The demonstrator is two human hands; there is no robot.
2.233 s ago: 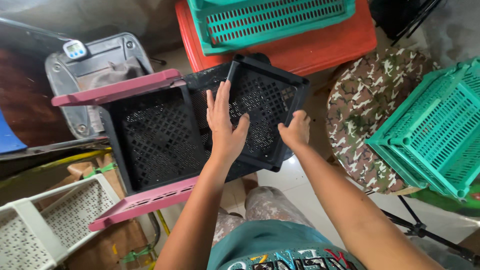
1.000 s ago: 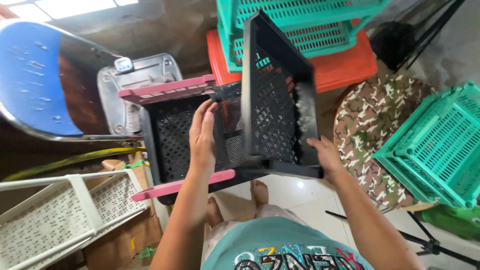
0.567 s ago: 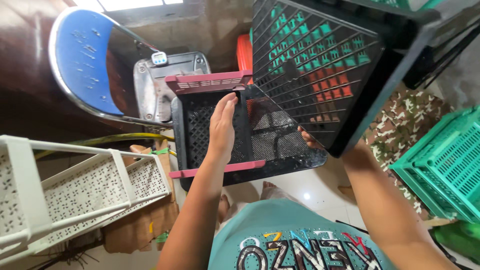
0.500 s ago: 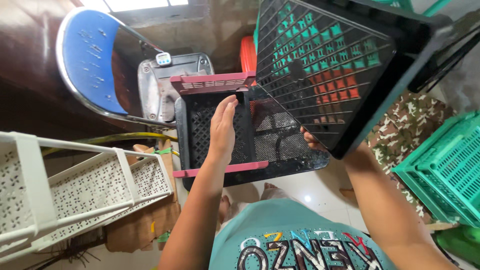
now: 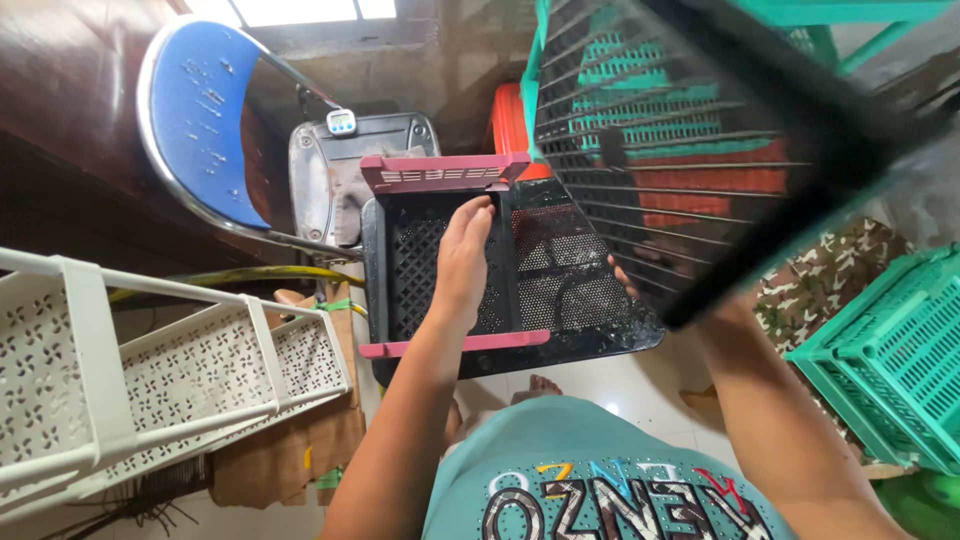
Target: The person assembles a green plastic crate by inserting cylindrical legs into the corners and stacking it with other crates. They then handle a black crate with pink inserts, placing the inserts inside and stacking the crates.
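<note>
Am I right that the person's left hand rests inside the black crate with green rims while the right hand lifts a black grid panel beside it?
Not quite: the head view shows the rims of the black crate are pink, not green. The left hand does rest inside it, and the right hand lifts the black grid panel beside it.
</note>
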